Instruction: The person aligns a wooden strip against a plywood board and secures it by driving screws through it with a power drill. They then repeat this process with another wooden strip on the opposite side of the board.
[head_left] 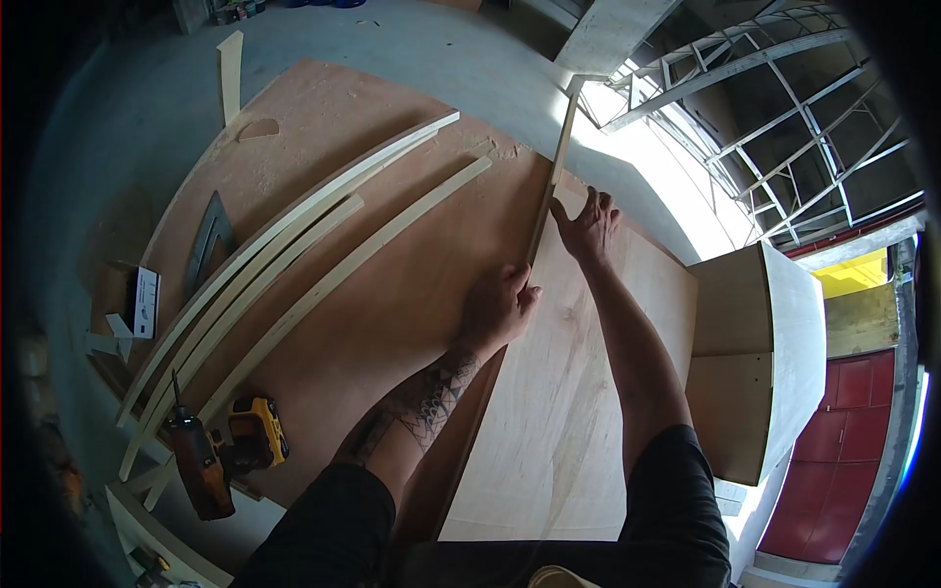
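A pale plywood panel (559, 412) lies in front of me on a larger brown board (412, 265). Along the panel's left edge runs a narrow wooden strip (562, 147), its far end sticking out past the board. My left hand (505, 306) is closed around the strip at that edge, fingers curled; exactly how it grips underneath is hidden. Farther up, my right hand (590, 227) rests at the panel's far part, fingers spread and thumb toward the strip.
Several long pale wood strips (353, 260) lie on the left, beside a metal set square (208, 245) and a small box (145, 302). A yellow-and-black cordless drill (257, 431) sits at lower left. A plywood box (730, 363) stands at right, below a metal frame (784, 127).
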A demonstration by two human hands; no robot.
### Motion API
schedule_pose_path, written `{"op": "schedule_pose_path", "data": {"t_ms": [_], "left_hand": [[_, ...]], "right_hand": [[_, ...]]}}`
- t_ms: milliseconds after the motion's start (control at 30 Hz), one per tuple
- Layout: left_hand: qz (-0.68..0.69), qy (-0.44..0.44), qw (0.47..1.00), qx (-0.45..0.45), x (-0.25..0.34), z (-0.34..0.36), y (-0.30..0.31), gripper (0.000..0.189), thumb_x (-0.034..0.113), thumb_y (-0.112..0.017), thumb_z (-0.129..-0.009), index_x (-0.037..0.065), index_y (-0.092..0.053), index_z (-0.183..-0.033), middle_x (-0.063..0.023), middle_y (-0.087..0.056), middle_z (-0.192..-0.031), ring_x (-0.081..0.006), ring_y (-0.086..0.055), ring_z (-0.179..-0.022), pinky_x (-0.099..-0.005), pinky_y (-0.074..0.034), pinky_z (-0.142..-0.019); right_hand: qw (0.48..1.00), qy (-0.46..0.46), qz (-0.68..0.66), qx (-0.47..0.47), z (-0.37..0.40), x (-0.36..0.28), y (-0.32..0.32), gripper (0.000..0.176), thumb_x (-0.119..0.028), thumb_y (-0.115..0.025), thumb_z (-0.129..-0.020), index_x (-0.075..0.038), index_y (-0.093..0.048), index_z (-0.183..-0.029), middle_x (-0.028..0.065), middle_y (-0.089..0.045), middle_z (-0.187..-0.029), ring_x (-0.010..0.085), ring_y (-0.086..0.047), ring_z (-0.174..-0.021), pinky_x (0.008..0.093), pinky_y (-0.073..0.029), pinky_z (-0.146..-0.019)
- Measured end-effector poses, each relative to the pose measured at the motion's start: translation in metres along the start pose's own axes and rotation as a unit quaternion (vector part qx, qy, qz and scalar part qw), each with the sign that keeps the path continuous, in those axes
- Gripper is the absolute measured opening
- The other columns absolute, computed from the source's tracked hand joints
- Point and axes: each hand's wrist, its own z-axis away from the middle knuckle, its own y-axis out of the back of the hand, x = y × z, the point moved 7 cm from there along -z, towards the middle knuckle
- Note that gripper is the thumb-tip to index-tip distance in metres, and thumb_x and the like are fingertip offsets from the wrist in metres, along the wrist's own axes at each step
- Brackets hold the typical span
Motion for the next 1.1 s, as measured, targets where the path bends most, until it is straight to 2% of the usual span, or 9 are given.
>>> {"op": "schedule_pose_path", "data": {"t_ms": [33,100,233,300,400,833,900,1000,1100], "left_hand": [[-0.003,0.004,1.0,-0.001,-0.001,0.001,-0.002,0.043,0.033,-0.071,-0.099,0.0,-0.07,-0.126,-0.0163,-0.07,-0.112,-0.0358,-0.069,-0.102,-0.0465,-0.057,-0.088],[0.008,0.002,1.0,0.01,-0.003,0.0,-0.004,0.041,0.033,-0.071,-0.099,0.001,-0.07,-0.125,-0.0152,-0.07,-0.109,-0.0346,-0.069,-0.098,-0.0459,-0.057,-0.084],[0.003,0.004,1.0,0.008,-0.008,0.001,-0.011,0.041,0.034,-0.071,-0.099,0.002,-0.071,-0.124,-0.0144,-0.07,-0.107,-0.0337,-0.069,-0.096,-0.0457,-0.057,-0.082],[0.007,0.001,1.0,0.016,-0.008,0.001,-0.009,0.041,0.033,-0.072,-0.098,0.002,-0.07,-0.124,-0.0144,-0.07,-0.107,-0.0338,-0.069,-0.095,-0.0457,-0.057,-0.082],[0.009,-0.004,1.0,0.03,-0.006,0.001,-0.006,0.04,0.032,-0.072,-0.098,0.002,-0.07,-0.124,-0.0145,-0.07,-0.106,-0.034,-0.069,-0.095,-0.0458,-0.057,-0.081],[0.032,-0.002,0.999,0.036,-0.003,0.0,-0.001,0.039,0.028,-0.073,-0.097,0.002,-0.069,-0.125,-0.017,-0.071,-0.111,-0.0366,-0.07,-0.1,-0.0467,-0.058,-0.087],[0.035,0.002,0.999,0.032,-0.003,0.0,-0.002,0.039,0.028,-0.073,-0.097,0.002,-0.069,-0.125,-0.0177,-0.071,-0.112,-0.0373,-0.069,-0.101,-0.047,-0.058,-0.087],[0.036,0.007,0.999,0.025,-0.004,0.0,-0.001,0.038,0.026,-0.073,-0.097,0.001,-0.07,-0.125,-0.0188,-0.071,-0.113,-0.0383,-0.069,-0.101,-0.0474,-0.058,-0.088],[0.045,0.001,0.998,0.037,-0.001,-0.002,0.002,0.034,0.025,-0.072,-0.096,0.001,-0.069,-0.12,-0.0185,-0.07,-0.108,-0.0389,-0.068,-0.098,-0.0491,-0.057,-0.085]], "right_hand": [[0.994,-0.047,0.031,-0.093,-0.017,-0.009,-0.006,0.099,-0.07,-0.074,-0.083,-0.003,-0.051,-0.152,0.0188,-0.054,-0.148,0.045,-0.046,-0.136,0.0578,-0.039,-0.113],[0.978,-0.092,0.049,-0.183,-0.039,0.0,-0.046,0.093,-0.068,-0.075,-0.082,-0.005,-0.056,-0.148,0.019,-0.053,-0.153,0.0449,-0.043,-0.141,0.0581,-0.038,-0.114],[0.975,-0.113,0.024,-0.188,-0.047,0.007,-0.061,0.078,-0.065,-0.074,-0.083,-0.012,-0.066,-0.139,0.0193,-0.054,-0.153,0.0451,-0.042,-0.143,0.0576,-0.038,-0.115],[0.981,-0.098,0.042,-0.16,-0.046,0.005,-0.058,0.068,-0.068,-0.074,-0.082,-0.021,-0.072,-0.131,0.0133,-0.061,-0.146,0.0437,-0.045,-0.14,0.0582,-0.038,-0.115],[0.987,-0.083,0.041,-0.133,-0.04,0.002,-0.056,0.062,-0.066,-0.073,-0.084,-0.024,-0.072,-0.128,0.0125,-0.062,-0.143,0.0419,-0.046,-0.138,0.0581,-0.039,-0.113],[0.988,-0.087,0.011,-0.124,-0.034,-0.008,-0.049,0.057,-0.053,-0.071,-0.086,-0.013,-0.074,-0.125,0.014,-0.061,-0.143,0.0368,-0.046,-0.14,0.0546,-0.04,-0.113],[0.993,-0.08,0.009,-0.092,-0.035,-0.009,-0.049,0.046,-0.048,-0.069,-0.086,-0.014,-0.076,-0.115,0.0109,-0.066,-0.132,0.0373,-0.051,-0.131,0.0546,-0.041,-0.111],[0.994,-0.077,0.009,-0.074,-0.037,-0.011,-0.049,0.044,-0.047,-0.069,-0.086,-0.013,-0.076,-0.112,0.011,-0.067,-0.13,0.0361,-0.052,-0.131,0.0533,-0.041,-0.111],[0.987,-0.087,0.013,-0.131,-0.035,-0.014,-0.045,0.056,-0.049,-0.068,-0.089,-0.008,-0.073,-0.127,0.0133,-0.061,-0.144,0.0351,-0.047,-0.142,0.0508,-0.04,-0.115]]}}
